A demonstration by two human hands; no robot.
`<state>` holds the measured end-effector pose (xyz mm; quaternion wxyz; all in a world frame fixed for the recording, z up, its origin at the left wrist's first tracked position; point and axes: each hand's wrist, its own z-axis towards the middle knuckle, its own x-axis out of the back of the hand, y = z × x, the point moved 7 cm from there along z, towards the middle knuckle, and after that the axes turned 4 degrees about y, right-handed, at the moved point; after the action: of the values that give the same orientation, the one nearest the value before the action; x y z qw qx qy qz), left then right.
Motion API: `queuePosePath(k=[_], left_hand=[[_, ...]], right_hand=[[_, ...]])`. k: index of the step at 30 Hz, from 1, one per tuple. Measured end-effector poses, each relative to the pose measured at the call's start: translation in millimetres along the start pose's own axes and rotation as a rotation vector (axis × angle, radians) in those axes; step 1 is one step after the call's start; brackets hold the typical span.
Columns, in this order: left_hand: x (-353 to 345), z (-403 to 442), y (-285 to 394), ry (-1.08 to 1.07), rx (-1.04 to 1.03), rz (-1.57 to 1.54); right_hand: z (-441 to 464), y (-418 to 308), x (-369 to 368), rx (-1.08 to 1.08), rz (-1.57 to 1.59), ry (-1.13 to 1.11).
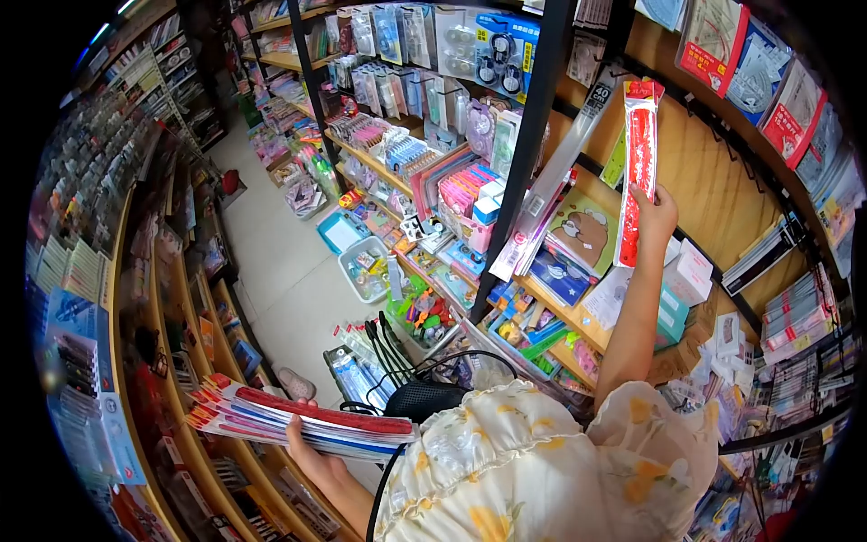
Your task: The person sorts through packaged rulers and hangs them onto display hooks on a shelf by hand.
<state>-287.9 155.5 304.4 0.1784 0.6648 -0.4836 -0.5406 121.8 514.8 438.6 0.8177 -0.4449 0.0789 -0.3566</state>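
My right hand [657, 217] is raised at the shelf, its fingers closed on the lower half of a red ruler in a long clear sleeve [642, 135] with a red header. The sleeve's top end is close to a metal hook; whether it hangs there I cannot tell. Beside it hang long clear rulers [564, 172] marked 40 cm. Low on the left, my left hand [316, 452] grips a fanned stack of packaged rulers [298, 414], red on top with white, blue and purple edges below. The stack's near end reaches the flowered clothing.
Wall hooks [736, 154] and hanging red-and-blue packs [713, 45] are at the right. Below stand notebooks [582, 230] and boxes [691, 271]. A black upright post [524, 154] divides the shelves. Bins of small goods [366, 271] line the aisle floor [280, 262]; another shelf [135, 361] runs along the left.
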Motion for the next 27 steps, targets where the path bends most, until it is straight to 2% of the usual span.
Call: queuePosePath(k=[6,17,20,23,27], left_hand=[[9.3,1.3,1.3,0.030,-0.007,-0.047],[25.7,9.6,-1.9,0.039,0.034,-0.114],[25.4,9.5,-0.6,0.057,0.030,-0.099],[24.4,9.0,-0.2,0.056,0.036,-0.095],[22.8,8.5,0.1,0.039,0.032,-0.103]], right_hand=[[-1.9,-10.4,1.7,0.027,0.035,0.022],[-11.9,-36.0,7.3,0.085,-0.202,0.055],[-13.3,-39.9,5.5,0.089,-0.194,0.044],[-15.8,-41.9,3.2,-0.014,-0.077,0.044],[-18.6,-58.0,5.3,0.067,-0.078,0.081]])
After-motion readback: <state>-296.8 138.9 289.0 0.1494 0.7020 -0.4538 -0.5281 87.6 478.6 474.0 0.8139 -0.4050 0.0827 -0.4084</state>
